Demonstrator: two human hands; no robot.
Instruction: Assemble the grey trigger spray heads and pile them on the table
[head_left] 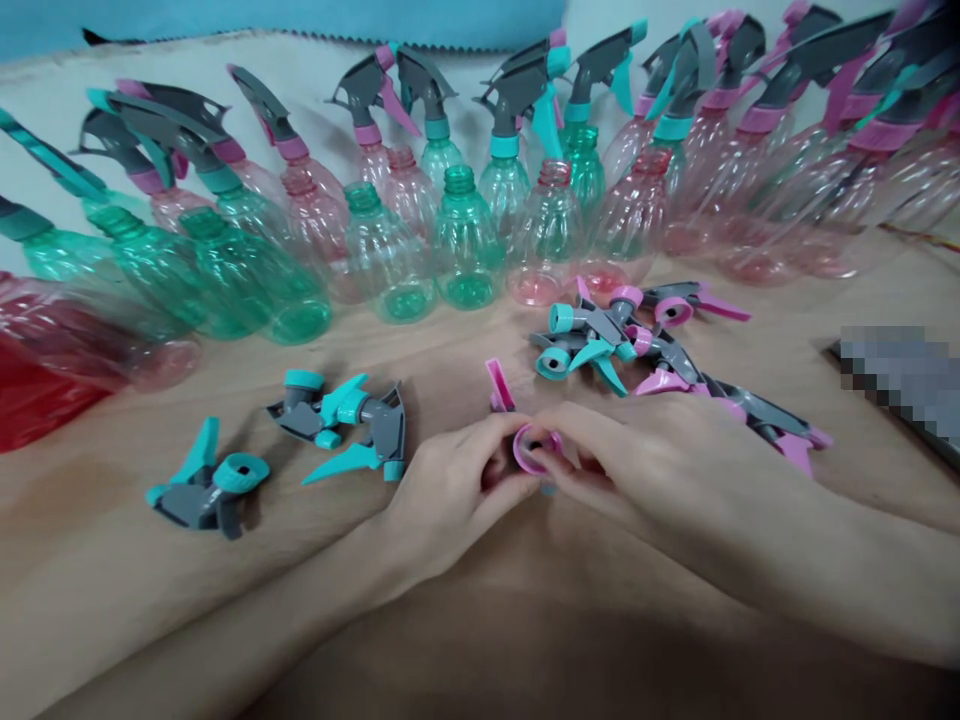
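Note:
Both of my hands meet at the middle of the table around one pink-and-grey trigger spray head (537,448). My left hand (457,470) is closed around its body, and its pink trigger pokes up beyond the fingers. At the pink collar, the fingers of my right hand (607,455) pinch the rim, with the collar's opening turned toward me. Most of the grey body is hidden by my fingers. Left of my hands lie several turquoise-and-grey spray heads (345,415). A pile of mixed pink and turquoise spray heads (600,335) lies just beyond my right hand.
Uncapped green bottles (469,245) and pink bottles (544,240) stand across the table, with bottles wearing spray heads (504,150) behind them. A red bag or sheet (45,400) lies at the left edge. A dark flat, partly blurred object (907,400) lies at right.

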